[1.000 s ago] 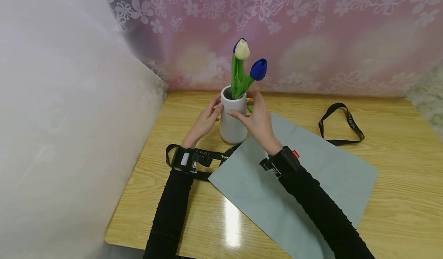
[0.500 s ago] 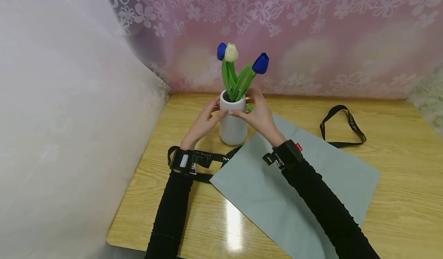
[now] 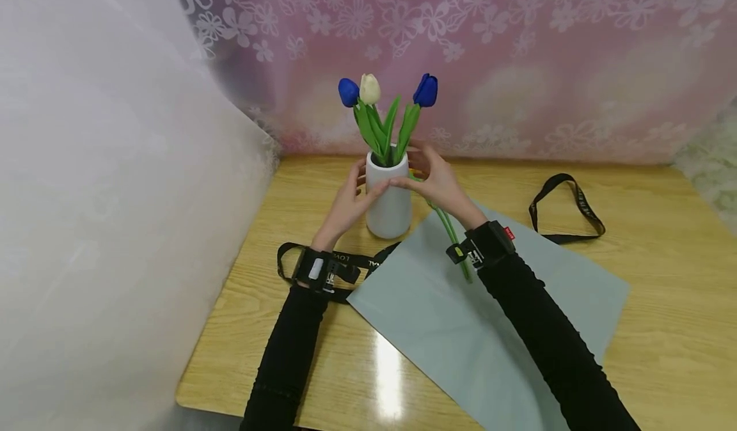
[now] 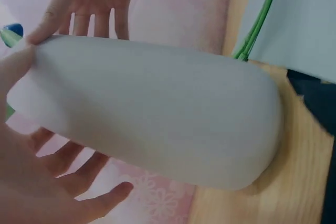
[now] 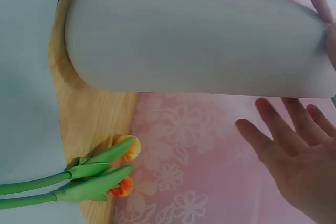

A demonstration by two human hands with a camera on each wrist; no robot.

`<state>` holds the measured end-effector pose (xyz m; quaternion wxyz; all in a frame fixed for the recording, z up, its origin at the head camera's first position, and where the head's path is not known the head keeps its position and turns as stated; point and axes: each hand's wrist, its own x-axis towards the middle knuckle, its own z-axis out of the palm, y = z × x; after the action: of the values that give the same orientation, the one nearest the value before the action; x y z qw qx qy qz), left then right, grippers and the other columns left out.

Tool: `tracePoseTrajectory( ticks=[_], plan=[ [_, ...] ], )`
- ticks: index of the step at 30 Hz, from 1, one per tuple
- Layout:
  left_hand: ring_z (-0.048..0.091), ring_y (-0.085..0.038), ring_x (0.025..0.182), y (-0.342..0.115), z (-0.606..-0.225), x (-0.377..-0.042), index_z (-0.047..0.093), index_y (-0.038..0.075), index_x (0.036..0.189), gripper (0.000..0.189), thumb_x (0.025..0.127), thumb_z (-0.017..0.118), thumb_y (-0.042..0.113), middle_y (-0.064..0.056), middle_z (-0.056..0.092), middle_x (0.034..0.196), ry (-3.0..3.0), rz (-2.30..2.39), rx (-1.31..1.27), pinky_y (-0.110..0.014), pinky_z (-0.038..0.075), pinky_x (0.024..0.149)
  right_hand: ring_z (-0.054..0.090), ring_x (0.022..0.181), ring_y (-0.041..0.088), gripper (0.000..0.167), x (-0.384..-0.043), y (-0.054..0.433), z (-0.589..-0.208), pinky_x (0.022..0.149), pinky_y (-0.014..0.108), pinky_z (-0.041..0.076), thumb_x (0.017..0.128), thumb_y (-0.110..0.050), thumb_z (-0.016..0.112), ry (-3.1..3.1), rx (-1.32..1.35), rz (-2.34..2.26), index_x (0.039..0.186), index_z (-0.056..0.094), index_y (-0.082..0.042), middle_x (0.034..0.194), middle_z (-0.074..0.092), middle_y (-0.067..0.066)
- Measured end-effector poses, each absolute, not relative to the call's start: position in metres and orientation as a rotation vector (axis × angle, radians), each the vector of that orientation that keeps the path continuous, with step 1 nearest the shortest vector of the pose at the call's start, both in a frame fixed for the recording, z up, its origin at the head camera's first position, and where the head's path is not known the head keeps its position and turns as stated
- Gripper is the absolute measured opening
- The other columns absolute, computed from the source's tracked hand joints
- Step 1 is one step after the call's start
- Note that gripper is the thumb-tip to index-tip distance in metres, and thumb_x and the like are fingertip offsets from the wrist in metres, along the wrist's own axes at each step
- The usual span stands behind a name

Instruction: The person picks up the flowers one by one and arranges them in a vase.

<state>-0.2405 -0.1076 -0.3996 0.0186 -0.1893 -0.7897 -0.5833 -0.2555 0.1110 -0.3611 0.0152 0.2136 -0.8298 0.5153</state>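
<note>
A white vase (image 3: 388,210) stands upright on the wooden table, both hands around its upper part. My left hand (image 3: 344,207) holds its left side, thumb across the front and fingers behind. My right hand (image 3: 440,185) holds the right side likewise; the thumbs come close together in front below the rim. Out of the vase rise a white tulip (image 3: 370,90) and a blue tulip (image 3: 348,92) leaning left, plus another blue tulip (image 3: 426,91) leaning right. Beside the vase, the right wrist view has an orange-yellow tulip (image 5: 131,149) and an orange-red tulip (image 5: 123,186) lying down.
A grey-blue sheet (image 3: 518,329) lies askew under the right forearm, with green stems (image 3: 446,223) across it. One black lettered ribbon (image 3: 587,210) loops at the right, another (image 3: 357,260) by the left wrist. A pink floral curtain (image 3: 489,98) hangs behind the table.
The tulips in the vase have swung round: the white and one blue moved left and spread from the right blue one. Both hands stay at the vase, which stands in place.
</note>
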Motion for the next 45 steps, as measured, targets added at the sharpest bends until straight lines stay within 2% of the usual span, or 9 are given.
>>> tracePoseTrajectory(
  ticks=[5, 11, 16, 21, 26, 30, 34, 41, 45],
  plan=[
    [0.036, -0.034, 0.146, -0.111, -0.398, -0.240, 0.017, 0.013, 0.161, 0.085, 0.098, 0.052, 0.060, -0.016, 0.035, 0.159, -2.404, -1.814, -0.591, -0.061, 0.030, 0.118, 0.045, 0.139, 0.037, 0.084, -0.247, 0.116, -0.363, 0.112, 0.059, 0.039, 0.092, -0.023, 0.077, -2.513, 0.616, 1.609, 0.159, 0.027, -0.019, 0.157, 0.041, 0.012],
    [0.021, -0.023, 0.154, -0.109, -0.405, -0.247, 0.013, 0.014, 0.164, 0.059, 0.111, 0.028, 0.036, -0.010, 0.024, 0.167, -2.310, -1.860, -0.628, -0.049, 0.020, 0.125, 0.058, 0.124, 0.035, 0.074, -0.222, 0.106, -0.376, 0.097, 0.053, 0.055, 0.091, -0.024, 0.078, -2.362, 0.422, 1.554, 0.153, 0.039, -0.012, 0.148, 0.050, 0.015],
    [0.015, -0.020, 0.155, -0.104, -0.408, -0.246, 0.014, 0.016, 0.164, 0.055, 0.113, 0.023, 0.035, -0.005, 0.017, 0.169, -2.376, -1.934, -0.640, -0.045, 0.016, 0.126, 0.059, 0.123, 0.036, 0.073, -0.211, 0.090, -0.381, 0.095, 0.050, 0.057, 0.090, -0.022, 0.079, -2.390, 0.469, 1.526, 0.151, 0.042, -0.008, 0.148, 0.050, 0.016],
    [0.028, -0.030, 0.151, -0.111, -0.402, -0.243, 0.020, 0.017, 0.163, 0.053, 0.113, 0.027, 0.033, -0.011, 0.026, 0.166, -2.440, -1.947, -0.616, -0.055, 0.033, 0.118, 0.058, 0.123, 0.033, 0.076, -0.210, 0.084, -0.382, 0.089, 0.049, 0.060, 0.090, -0.028, 0.079, -2.418, 0.464, 1.512, 0.152, 0.041, -0.011, 0.150, 0.049, 0.012],
    [0.044, -0.038, 0.140, -0.120, -0.397, -0.243, 0.026, 0.019, 0.160, 0.052, 0.112, 0.037, 0.035, -0.018, 0.038, 0.157, -2.504, -1.918, -0.637, -0.061, 0.046, 0.105, 0.057, 0.126, 0.036, 0.076, -0.216, 0.087, -0.379, 0.099, 0.051, 0.054, 0.090, -0.025, 0.079, -2.456, 0.487, 1.505, 0.153, 0.039, -0.009, 0.149, 0.048, 0.014],
    [0.047, -0.040, 0.138, -0.124, -0.393, -0.242, 0.027, 0.020, 0.161, 0.061, 0.108, 0.042, 0.047, -0.016, 0.039, 0.156, -2.541, -1.891, -0.649, -0.061, 0.048, 0.102, 0.055, 0.130, 0.037, 0.075, -0.225, 0.091, -0.376, 0.107, 0.051, 0.048, 0.090, -0.021, 0.078, -2.503, 0.502, 1.513, 0.153, 0.039, -0.008, 0.151, 0.047, 0.015],
    [0.046, -0.039, 0.138, -0.128, -0.389, -0.240, 0.032, 0.020, 0.160, 0.069, 0.103, 0.047, 0.056, -0.013, 0.040, 0.157, -2.583, -1.850, -0.605, -0.059, 0.050, 0.101, 0.052, 0.133, 0.036, 0.075, -0.234, 0.097, -0.374, 0.106, 0.051, 0.049, 0.091, -0.020, 0.076, -2.559, 0.569, 1.519, 0.155, 0.037, -0.012, 0.154, 0.045, 0.013],
    [0.055, -0.039, 0.130, -0.131, -0.384, -0.237, 0.040, 0.017, 0.155, 0.069, 0.100, 0.056, 0.055, -0.013, 0.047, 0.151, -2.595, -1.753, -0.550, -0.053, 0.057, 0.092, 0.050, 0.135, 0.039, 0.073, -0.249, 0.107, -0.375, 0.102, 0.052, 0.052, 0.094, -0.017, 0.072, -2.609, 0.746, 1.565, 0.157, 0.035, -0.014, 0.155, 0.042, 0.013],
    [0.053, -0.037, 0.132, -0.131, -0.382, -0.236, 0.043, 0.013, 0.152, 0.070, 0.099, 0.058, 0.056, -0.013, 0.050, 0.148, -2.593, -1.667, -0.577, -0.048, 0.054, 0.099, 0.049, 0.136, 0.040, 0.071, -0.253, 0.112, -0.375, 0.103, 0.053, 0.051, 0.095, -0.017, 0.071, -2.626, 0.789, 1.601, 0.156, 0.036, -0.015, 0.155, 0.042, 0.014]
  ],
)
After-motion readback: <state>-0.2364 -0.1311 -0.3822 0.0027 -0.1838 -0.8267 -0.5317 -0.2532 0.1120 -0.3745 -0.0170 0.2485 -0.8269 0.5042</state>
